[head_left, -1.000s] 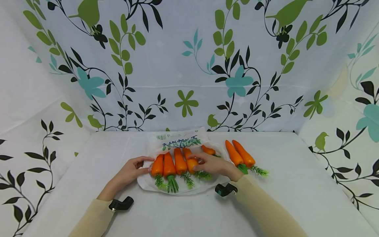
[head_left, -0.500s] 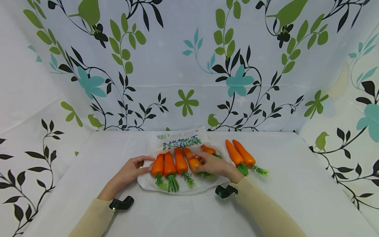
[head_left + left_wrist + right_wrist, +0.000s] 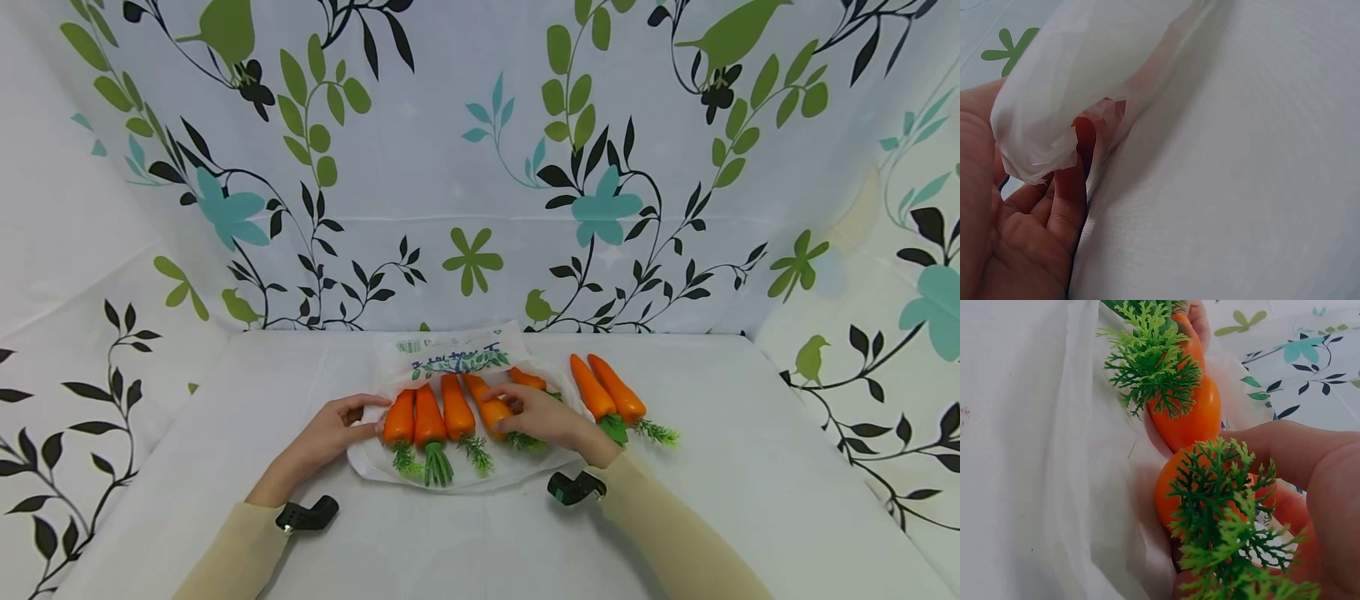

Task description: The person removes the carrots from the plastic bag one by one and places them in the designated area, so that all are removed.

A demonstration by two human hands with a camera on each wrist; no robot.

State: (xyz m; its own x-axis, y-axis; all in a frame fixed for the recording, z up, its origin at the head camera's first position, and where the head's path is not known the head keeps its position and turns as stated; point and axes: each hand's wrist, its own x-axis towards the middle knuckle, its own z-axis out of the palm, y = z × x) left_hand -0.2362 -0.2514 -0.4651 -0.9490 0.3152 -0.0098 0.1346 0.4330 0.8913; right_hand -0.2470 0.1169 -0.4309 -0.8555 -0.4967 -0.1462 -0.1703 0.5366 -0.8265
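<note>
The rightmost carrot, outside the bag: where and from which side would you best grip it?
Probably grip the rightmost carrot by its thick end, just beyond its leaves, from above and right: it lies tapering to the far tip, another carrot close on its left.

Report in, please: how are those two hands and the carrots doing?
Left hand gripping white plastic bag. Right hand holding fourth artificial carrot from left. Nothing obvious blocking; two loose carrots right of the bag.
</note>
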